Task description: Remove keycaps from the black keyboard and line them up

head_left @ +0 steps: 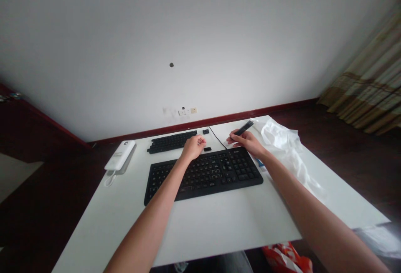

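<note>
A black keyboard [219,173] lies on the white table in front of me, and its cable runs off toward the back. My left hand [193,145] is over its upper edge with the fingers curled together; anything inside them is hidden. A small black piece [207,149] lies just to the right of that hand. Above the keyboard's upper right corner, my right hand [244,140] grips a slim black pen-like tool [244,127], whose wider end points up and to the right. Behind the left hand lies a block of black keycaps [172,141].
Another small black piece [205,131] sits near the table's back edge. Crumpled white plastic [282,143] covers part of the right side. On the left stands a white device [120,156] with a cord loop. A red bag [288,258] shows below the front edge.
</note>
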`<state>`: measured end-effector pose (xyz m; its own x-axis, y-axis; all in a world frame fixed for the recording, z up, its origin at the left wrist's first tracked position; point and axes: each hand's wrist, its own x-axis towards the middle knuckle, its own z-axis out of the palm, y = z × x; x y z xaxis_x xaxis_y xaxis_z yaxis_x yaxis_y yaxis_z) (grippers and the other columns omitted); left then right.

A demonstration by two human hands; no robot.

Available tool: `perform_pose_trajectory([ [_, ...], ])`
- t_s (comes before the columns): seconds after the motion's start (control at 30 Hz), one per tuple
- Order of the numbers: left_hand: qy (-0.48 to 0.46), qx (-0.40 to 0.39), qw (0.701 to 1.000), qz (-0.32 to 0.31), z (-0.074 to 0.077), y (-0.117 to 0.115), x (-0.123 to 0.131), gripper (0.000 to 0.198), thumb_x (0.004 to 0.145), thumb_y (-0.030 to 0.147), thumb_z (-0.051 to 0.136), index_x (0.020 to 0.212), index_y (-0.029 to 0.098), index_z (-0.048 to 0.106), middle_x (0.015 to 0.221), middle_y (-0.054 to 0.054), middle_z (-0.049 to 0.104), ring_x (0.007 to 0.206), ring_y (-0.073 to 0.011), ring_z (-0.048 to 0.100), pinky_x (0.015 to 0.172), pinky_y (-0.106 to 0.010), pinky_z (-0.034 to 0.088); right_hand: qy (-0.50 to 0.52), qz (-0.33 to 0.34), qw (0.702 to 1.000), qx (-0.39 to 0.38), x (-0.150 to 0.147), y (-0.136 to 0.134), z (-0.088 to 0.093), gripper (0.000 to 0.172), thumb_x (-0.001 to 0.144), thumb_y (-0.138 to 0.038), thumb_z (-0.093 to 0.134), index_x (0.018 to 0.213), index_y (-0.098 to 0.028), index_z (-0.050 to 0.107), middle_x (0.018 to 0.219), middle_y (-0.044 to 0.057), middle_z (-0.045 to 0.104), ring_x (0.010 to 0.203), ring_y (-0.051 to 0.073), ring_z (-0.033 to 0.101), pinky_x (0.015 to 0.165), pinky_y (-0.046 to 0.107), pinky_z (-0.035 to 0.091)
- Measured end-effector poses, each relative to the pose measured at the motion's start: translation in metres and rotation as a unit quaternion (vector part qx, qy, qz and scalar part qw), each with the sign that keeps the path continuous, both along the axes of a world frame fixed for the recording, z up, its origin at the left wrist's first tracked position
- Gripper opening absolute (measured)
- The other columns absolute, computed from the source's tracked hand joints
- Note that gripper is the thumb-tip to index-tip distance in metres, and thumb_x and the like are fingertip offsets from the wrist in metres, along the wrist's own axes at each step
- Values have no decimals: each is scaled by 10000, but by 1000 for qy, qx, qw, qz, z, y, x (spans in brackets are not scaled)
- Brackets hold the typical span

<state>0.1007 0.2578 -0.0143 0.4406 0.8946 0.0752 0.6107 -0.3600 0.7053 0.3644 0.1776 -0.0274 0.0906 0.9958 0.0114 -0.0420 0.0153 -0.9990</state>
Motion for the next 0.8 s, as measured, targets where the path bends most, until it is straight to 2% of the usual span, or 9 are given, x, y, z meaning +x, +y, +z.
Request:
perform_pose_trajectory([
  [0.1,30,22,999,11,-1,5,6,94,886,145,683,854,226,721,907,-19,767,829,-182,708,824,-287,514,2,-1,1000,0,0,0,1,433,808,-538,840,1008,-180,701,966,119,807,938,271,768,736,329,592],
  [0.27,61,54,997,5,1,-2,8,79,906,211,697,959,251,738,944,-10,752,866,-187,703,854,-291,514,5,3,1000,-6,1,1,0,415,818,-511,836,1017,-175,697,969,123,805,924,263,769,730,323,590],
  [0.37,75,71,995,6,0,-7,9,235,905,214,704,1137,245,719,1055,-39,723,906,-195,696,883,-304,520,7,4,1000,-3,1,1,-1,382,835,-487,827,1014,-175,699,970,120,803,915,254,769,726,318,593],
  [0.5,85,90,992,-7,-4,-8,11,434,895,97,640,1297,256,668,1222,-65,671,929,-184,691,929,-306,515,4,0,1000,-5,0,1,0,359,849,-473,819,1012,-175,703,968,119,803,926,256,768,727,317,598],
  [0.57,84,99,991,-15,-7,-9,13,432,886,57,612,1260,259,688,1231,-60,668,926,-179,688,945,-302,509,2,0,1000,-4,0,1,-1,351,854,-471,817,1009,-177,704,967,118,804,928,258,768,731,321,600],
  [0.7,78,117,990,-6,-15,-12,16,216,894,91,637,1035,229,724,1125,-49,684,922,-187,673,939,-304,505,-1,0,1000,0,1,1,-2,346,860,-476,812,1015,-184,709,970,116,806,941,267,769,751,341,609],
  [0.8,75,128,989,12,-20,-13,17,140,899,106,651,967,218,701,1060,-46,678,921,-190,659,921,-305,497,2,-2,1000,-1,2,2,-4,363,851,-493,820,1012,-187,710,976,114,806,958,276,769,752,343,610],
])
